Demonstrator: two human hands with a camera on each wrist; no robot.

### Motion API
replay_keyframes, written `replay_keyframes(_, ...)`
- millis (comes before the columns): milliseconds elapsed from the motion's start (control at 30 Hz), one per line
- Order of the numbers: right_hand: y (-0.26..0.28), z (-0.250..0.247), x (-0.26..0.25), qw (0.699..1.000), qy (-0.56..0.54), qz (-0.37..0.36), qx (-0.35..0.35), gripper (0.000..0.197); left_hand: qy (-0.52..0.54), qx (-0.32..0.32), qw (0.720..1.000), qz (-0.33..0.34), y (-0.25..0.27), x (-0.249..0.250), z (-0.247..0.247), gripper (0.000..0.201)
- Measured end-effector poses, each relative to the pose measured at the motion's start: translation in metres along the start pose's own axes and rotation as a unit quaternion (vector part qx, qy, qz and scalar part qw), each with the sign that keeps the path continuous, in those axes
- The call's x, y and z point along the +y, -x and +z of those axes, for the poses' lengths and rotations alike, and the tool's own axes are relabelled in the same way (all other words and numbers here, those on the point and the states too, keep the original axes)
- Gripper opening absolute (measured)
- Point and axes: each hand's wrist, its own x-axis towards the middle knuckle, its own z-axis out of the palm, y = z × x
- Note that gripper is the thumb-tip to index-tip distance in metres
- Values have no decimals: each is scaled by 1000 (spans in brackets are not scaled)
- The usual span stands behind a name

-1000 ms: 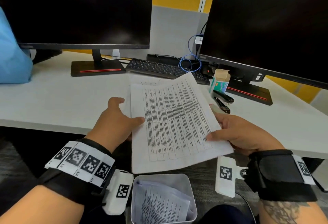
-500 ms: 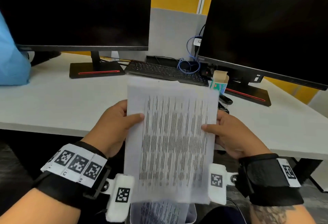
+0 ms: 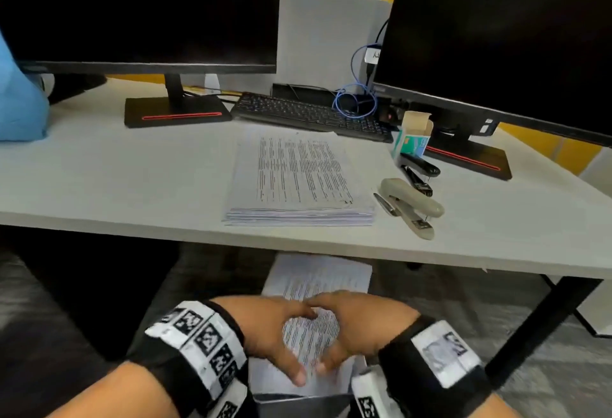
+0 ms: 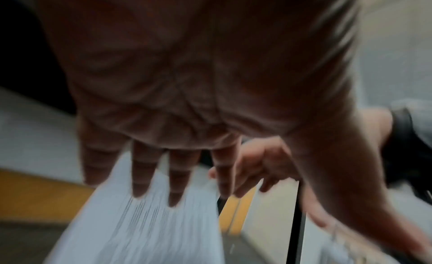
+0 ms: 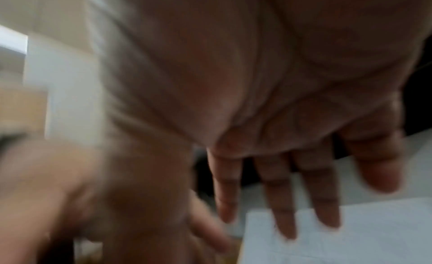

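Below the front edge of the pale grey worktop [image 3: 132, 185], the left hand [image 3: 265, 331] and the right hand [image 3: 362, 325] lie side by side on a white printed sheet of paper [image 3: 318, 280]; both are open, fingers stretched out straight, forefinger tips meeting and thumb tips close together, so a patch of print shows between them; the left wrist view shows straight fingers [image 4: 140, 175] laid on the blurred page, and the right wrist view shows the same of its fingers [image 5: 280, 203]; the sheet's far end juts out beyond the fingers, under the worktop, and its near end lies over the rim of a grey bin [image 3: 291, 402] at the bottom edge of the head view; how far it sits inside cannot be told; on the worktop a thick stack of printed paper [image 3: 298, 179] lies squared, with a grey stapler [image 3: 412, 207] just beside it on the right, a black stapler [image 3: 419, 167] behind that, and a black keyboard [image 3: 308, 116] beyond the stack.
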Motion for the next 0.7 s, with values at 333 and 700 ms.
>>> replay_keyframes(333,-97,67,78,986,35,161,-24,65,-58,50,991,-112,-49,-39,28,69)
replay_keyframes(700,-142,59,124,896,-349,161,224,32,72,164,972,-150,-79,-82,26,77)
